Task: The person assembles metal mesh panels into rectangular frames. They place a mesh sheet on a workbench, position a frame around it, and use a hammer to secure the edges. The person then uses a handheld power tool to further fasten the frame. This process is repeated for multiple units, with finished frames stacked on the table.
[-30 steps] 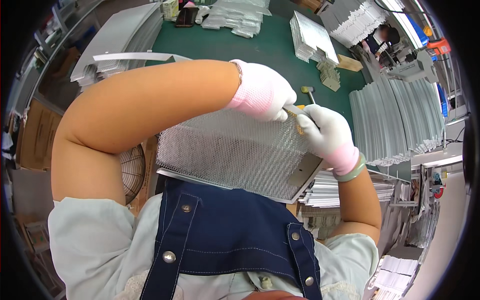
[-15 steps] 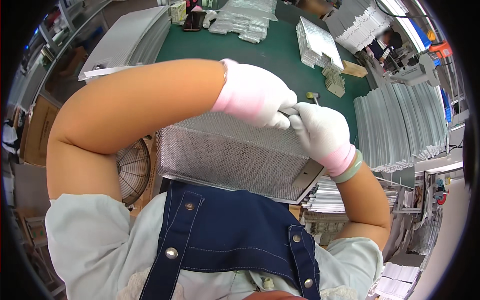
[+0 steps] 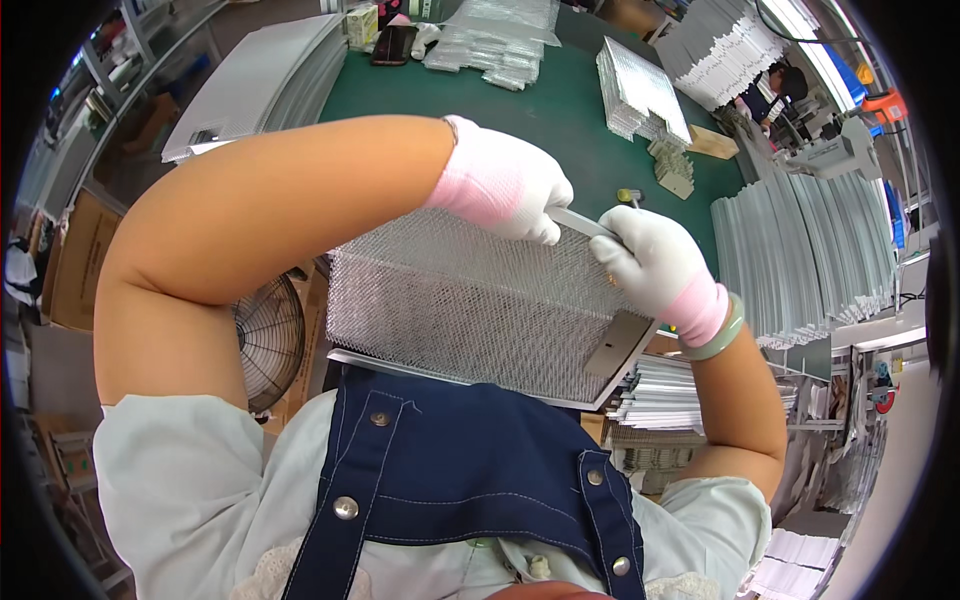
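Observation:
A silvery mesh panel (image 3: 460, 300) lies in front of me, close against my apron. A grey metal plate (image 3: 620, 343) sits at its near right corner, and a narrow metal rim (image 3: 420, 372) runs along its near edge. Both hands wear white gloves with pink cuffs. At the panel's far edge, my left hand (image 3: 515, 190) pinches one end of a thin metal strip (image 3: 583, 223). My right hand (image 3: 655, 258) closes on the strip's other end, by the far right corner. Whether the strip is fixed to the panel I cannot tell.
A small hammer (image 3: 629, 196) lies on the green table (image 3: 420, 105) beyond my right hand. Stacks of mesh sheets (image 3: 640, 90), small metal plates (image 3: 673, 170) and long metal strips (image 3: 800, 255) stand to the right. Panels (image 3: 255, 85) are piled at left, above a fan (image 3: 270, 340).
My hands, close together before, have drawn apart: the left moved left, the right slightly right. The metal strip between them now shows more fully.

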A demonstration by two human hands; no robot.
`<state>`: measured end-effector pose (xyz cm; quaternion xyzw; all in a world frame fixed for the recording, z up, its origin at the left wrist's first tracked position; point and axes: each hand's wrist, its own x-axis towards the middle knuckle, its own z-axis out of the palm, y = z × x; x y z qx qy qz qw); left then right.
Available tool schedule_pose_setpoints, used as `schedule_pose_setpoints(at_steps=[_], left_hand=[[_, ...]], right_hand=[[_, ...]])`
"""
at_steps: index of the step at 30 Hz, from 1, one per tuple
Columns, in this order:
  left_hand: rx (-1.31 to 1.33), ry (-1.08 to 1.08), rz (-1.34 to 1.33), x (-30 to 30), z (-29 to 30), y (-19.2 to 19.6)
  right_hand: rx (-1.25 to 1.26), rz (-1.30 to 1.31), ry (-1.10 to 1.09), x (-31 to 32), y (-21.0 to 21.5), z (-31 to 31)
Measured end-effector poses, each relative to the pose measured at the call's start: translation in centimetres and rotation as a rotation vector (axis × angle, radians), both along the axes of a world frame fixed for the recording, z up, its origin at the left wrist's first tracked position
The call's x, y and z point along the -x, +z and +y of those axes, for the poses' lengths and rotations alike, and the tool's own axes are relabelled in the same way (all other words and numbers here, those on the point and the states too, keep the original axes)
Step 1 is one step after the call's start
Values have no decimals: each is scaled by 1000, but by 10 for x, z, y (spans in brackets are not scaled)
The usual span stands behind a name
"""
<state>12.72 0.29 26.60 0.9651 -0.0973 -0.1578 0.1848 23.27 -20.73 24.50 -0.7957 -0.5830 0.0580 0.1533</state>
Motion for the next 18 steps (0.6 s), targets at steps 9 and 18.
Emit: schedule_pose_setpoints(at_steps=[9, 18], left_hand=[[-42, -5, 43, -1, 2, 4], [-55, -5, -23, 4, 5, -5]], right_hand=[[-162, -330, 77, 2, -17, 10], [-139, -505, 64, -2, -16, -3]])
